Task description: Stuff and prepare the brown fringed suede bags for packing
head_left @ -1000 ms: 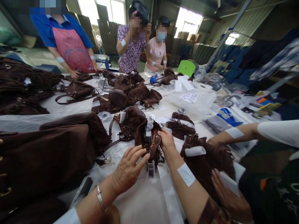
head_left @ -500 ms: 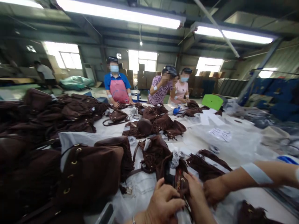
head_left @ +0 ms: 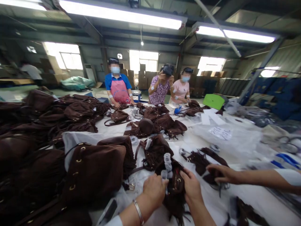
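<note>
Fringed bag held between left hand and right hand.

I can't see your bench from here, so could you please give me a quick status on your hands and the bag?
Left hand and right hand both grip the brown fringed bag. A co-worker's hand is on fringe close by at the right.

Left hand is extended forward from the lower frame edge, fingers curled closed in a grip, palm turned down; a metal bangle sits on the left wrist. Right hand lies just beside it, fingers likewise closed in a grip, forearm angled in from lower right.
</note>
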{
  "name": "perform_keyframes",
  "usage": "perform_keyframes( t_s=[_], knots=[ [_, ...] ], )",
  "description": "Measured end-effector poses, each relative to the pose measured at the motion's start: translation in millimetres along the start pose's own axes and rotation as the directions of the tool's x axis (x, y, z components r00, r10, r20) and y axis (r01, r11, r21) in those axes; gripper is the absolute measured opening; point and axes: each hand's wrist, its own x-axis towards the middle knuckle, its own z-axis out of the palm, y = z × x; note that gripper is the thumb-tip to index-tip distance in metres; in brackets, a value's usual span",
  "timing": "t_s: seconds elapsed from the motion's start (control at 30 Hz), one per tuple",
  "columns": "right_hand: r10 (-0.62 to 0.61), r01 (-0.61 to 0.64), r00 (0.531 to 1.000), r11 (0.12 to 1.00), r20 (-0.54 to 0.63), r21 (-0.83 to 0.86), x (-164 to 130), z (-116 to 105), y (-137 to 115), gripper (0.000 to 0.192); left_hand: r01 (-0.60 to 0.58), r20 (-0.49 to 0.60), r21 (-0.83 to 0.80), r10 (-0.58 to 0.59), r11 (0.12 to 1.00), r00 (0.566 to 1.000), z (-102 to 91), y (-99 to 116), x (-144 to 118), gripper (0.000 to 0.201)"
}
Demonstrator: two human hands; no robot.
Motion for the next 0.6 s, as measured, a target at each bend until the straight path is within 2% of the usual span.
perform_keyframes(
  t_s=[0.07, 0.1, 0.13, 0.17, 0.23, 0.27, 0.33, 0.4, 0.5, 0.6],
  knots=[
    [-0.038, 0.038, 0.999, 0.999, 0.007, 0.002, -1, 1, -4, 0.054, -0.016, -0.129, 0.038, 0.021, 0.999, 0.991, 5.6, -4, 6, 0.04],
    [-0.046, 0.046, 0.999, 0.999, 0.01, -0.008, -2, 2, -7, 0.052, -0.003, -0.206, -0.005, 0.002, 1.0, 0.979, 9.5, -8, 9, 0.037],
    [-0.049, 0.05, 0.999, 0.999, 0.014, -0.02, -2, 2, -8, 0.05, 0.027, -0.267, -0.085, -0.048, 0.996, 0.962, 14.1, -12, 13, 0.044],
    [-0.05, 0.051, 0.999, 0.998, 0.017, -0.034, -2, 2, -9, 0.049, 0.063, -0.294, -0.19, -0.118, 0.98, 0.949, 19.0, -17, 17, 0.06],
    [-0.05, 0.052, 0.998, 0.997, 0.027, -0.06, -3, 3, -10, 0.047, 0.112, -0.224, -0.419, -0.222, 0.901, 0.949, 28.0, -28, 24, 0.086],
    [-0.053, 0.055, 0.998, 0.995, 0.035, -0.078, -4, 3, -10, 0.046, 0.127, -0.154, -0.509, -0.235, 0.851, 0.96, 31.2, -32, 27, 0.089],
    [-0.082, 0.088, 0.995, 0.986, 0.047, -0.142, -7, 4, -9, 0.044, 0.132, -0.038, -0.603, -0.194, 0.786, 0.98, 33.8, -37, 31, 0.08],
    [-0.138, 0.151, 0.988, 0.957, 0.069, -0.249, -12, 5, -10, 0.041, 0.121, 0.022, -0.612, -0.136, 0.781, 0.99, 32.8, -39, 34, 0.061],
    [-0.251, 0.287, 0.958, 0.852, 0.14, -0.437, -25, 10, -15, 0.037, 0.097, 0.062, -0.577, -0.075, 0.811, 0.995, 31.0, -34, 37, 0.042],
    [-0.338, 0.409, 0.912, 0.711, 0.231, -0.572, -40, 19, -21, 0.038, 0.042, 0.029, -0.484, -0.032, 0.874, 0.999, 33.5, -26, 40, 0.032]
  ],
)
